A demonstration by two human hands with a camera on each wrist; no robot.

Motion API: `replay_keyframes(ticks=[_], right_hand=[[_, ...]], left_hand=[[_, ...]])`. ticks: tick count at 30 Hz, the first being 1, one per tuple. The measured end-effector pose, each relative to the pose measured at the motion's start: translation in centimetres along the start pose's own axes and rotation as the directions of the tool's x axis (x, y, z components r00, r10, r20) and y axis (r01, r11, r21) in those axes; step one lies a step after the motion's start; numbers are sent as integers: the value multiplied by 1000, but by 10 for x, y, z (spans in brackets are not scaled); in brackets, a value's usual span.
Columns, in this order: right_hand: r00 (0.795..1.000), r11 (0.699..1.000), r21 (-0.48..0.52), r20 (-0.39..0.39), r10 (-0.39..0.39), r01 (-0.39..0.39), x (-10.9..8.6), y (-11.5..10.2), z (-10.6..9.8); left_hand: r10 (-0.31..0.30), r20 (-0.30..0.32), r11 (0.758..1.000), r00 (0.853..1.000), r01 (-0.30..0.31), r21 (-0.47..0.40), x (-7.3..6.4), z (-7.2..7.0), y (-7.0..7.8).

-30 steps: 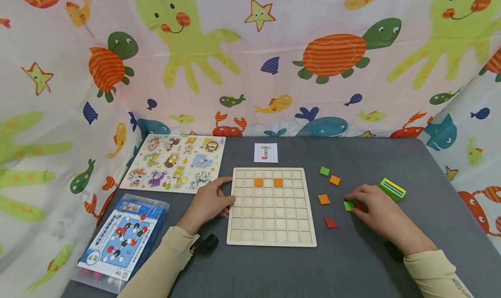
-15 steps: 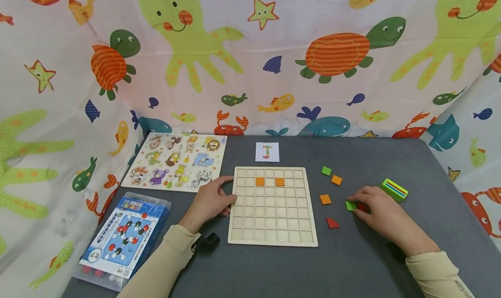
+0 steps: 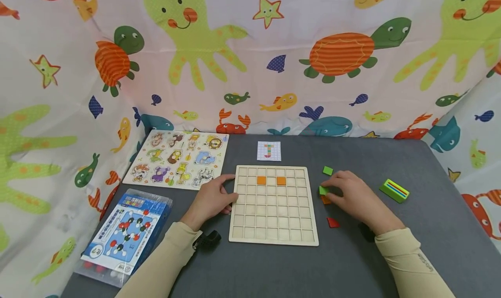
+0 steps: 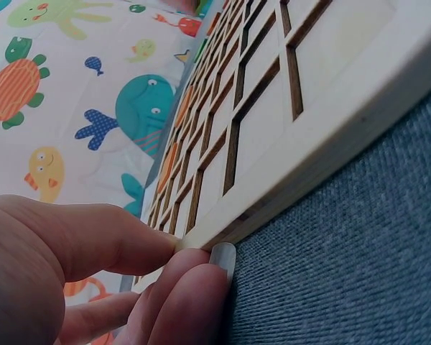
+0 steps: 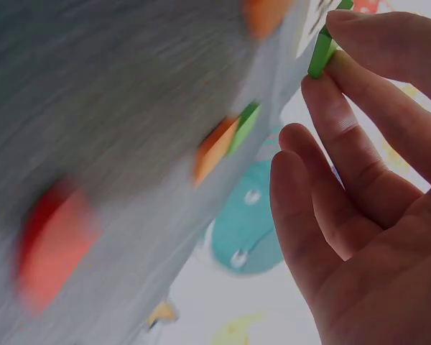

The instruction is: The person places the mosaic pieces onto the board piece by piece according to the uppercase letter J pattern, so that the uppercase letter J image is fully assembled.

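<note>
A wooden grid board (image 3: 272,233) lies on the table, with two orange square tiles (image 3: 261,180) set apart in an upper row. At its left edge, my left hand (image 3: 211,200) grips the rim; thumb and fingertips pinch the board's edge (image 4: 273,180) in the left wrist view. Just right of the board, my right hand (image 3: 358,200) pinches a green square tile (image 5: 322,52) between thumb and fingers, over a partly covered orange tile (image 3: 325,199). Another green tile (image 3: 328,170) lies beyond that hand, and a red quarter-round piece (image 3: 333,222) lies nearer. The hand hides some loose pieces in the head view.
A small pattern card (image 3: 268,151) lies behind the board. An animal puzzle board (image 3: 184,159) and a boxed molecule set (image 3: 125,237) occupy the left side. At the right lies a green block with coloured stripes (image 3: 394,190). A printed curtain surrounds the table.
My right hand has carried the green tile left from beside the striped block to near the board's right edge. My left hand keeps its grip on the board; the head view has shifted slightly.
</note>
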State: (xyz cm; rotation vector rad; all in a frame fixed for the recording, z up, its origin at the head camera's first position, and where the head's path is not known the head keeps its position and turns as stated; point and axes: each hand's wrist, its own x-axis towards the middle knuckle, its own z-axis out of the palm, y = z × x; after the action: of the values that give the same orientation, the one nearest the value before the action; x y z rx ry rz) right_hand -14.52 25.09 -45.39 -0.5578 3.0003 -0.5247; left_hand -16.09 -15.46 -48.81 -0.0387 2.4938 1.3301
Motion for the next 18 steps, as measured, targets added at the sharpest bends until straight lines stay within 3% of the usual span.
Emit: replay_keyframes(ticks=[11,18], right_hand=[[996,990,135,77,-38,27,63,-60,22],[994,989,124,64,-92,84,88,-80,36]], left_hand=[[15,0,1000,1000,-15,-14,0,1,-3],[24,-1,1000,1000,-24,-10,-1,-1,-1]])
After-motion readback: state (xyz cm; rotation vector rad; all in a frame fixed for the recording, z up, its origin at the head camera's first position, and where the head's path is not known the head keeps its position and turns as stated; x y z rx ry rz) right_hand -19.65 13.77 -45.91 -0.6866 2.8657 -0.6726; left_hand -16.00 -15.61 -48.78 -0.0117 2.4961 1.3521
